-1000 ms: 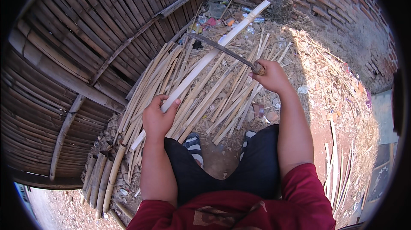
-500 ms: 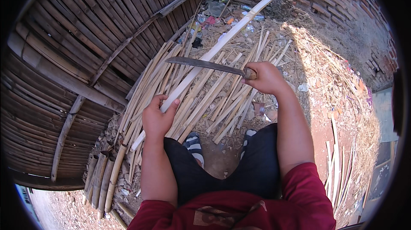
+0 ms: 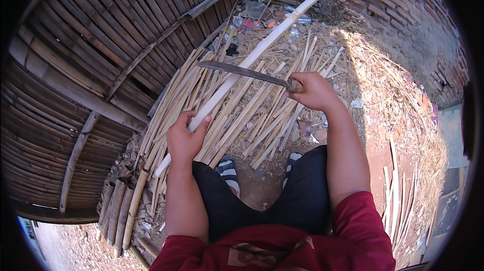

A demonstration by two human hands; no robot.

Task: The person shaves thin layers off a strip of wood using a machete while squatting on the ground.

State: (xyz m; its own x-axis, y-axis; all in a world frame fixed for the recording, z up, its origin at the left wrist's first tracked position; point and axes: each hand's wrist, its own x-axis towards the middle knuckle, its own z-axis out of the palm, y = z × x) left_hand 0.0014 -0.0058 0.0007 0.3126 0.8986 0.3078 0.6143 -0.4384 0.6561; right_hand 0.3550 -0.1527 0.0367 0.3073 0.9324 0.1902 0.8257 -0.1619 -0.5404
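Now knife (image 3: 245, 72) nearer left hand (image 3: 183, 138).

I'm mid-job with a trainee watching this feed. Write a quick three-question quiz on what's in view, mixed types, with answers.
1. Which hand grips the knife?
2. True or false: the left hand has the pale strip between its thumb and fingers.
3. The wall at the picture's upper right is made of: A) glass; B) brick; C) cloth.

Key: 1. The right hand. 2. True. 3. B.
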